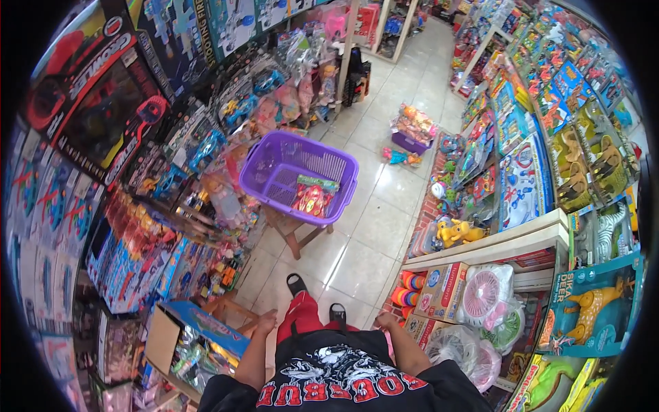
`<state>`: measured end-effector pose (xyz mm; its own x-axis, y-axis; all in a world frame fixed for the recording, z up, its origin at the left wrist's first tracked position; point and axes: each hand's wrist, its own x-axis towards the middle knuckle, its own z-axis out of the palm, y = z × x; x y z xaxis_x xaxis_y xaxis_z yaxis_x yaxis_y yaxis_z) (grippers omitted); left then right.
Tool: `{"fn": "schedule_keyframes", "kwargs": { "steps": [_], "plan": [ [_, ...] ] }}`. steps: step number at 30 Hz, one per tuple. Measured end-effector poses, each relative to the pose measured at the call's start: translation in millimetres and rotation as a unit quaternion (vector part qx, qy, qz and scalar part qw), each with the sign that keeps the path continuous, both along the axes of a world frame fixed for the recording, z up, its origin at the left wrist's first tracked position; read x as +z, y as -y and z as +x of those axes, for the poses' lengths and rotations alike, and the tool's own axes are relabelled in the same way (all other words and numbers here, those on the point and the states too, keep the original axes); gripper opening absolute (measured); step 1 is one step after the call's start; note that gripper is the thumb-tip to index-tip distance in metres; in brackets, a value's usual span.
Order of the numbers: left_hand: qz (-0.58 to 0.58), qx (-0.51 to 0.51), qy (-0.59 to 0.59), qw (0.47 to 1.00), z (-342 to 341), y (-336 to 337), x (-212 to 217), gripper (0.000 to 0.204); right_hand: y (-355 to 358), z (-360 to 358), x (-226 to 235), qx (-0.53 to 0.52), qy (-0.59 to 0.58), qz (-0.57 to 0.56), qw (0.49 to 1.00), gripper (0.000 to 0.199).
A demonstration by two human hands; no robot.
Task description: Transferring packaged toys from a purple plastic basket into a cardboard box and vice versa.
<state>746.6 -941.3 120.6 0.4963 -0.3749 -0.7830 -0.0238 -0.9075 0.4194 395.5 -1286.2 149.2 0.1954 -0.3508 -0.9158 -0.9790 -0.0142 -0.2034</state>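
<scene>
Currently, left grip (266,321), right grip (386,321): nothing visibly held; closure unclear.
Purple plastic basket (306,161): likely light, semi-rigid; grasp rim.

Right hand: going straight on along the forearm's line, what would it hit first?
Probably the near right corner of the purple basket, past a stretch of tiled floor. Depth is unclear in this single view; if the right hand points steeply down, it would meet the floor first.

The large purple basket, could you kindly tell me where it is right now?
In the head view, the large purple basket sits just left of centre, on a wooden stool in the tiled aisle beyond the person's feet.
</scene>
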Motion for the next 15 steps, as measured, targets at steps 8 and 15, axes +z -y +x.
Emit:
{"fn": "schedule_keyframes", "kwargs": {
  "steps": [8, 15],
  "plan": [
    [-0.111, 0.265, -0.063, 0.956, -129, -66, 31, 0.035, -15, -42, -81, 0.107, 0.034, 0.033, 0.993, 0.026],
    [-0.012, 0.196, 0.158, 0.968, -213, -110, 66, 0.031, -32, -5, -70, 0.145, 0.025, 0.058, 0.987, 0.03]
  ]
}}
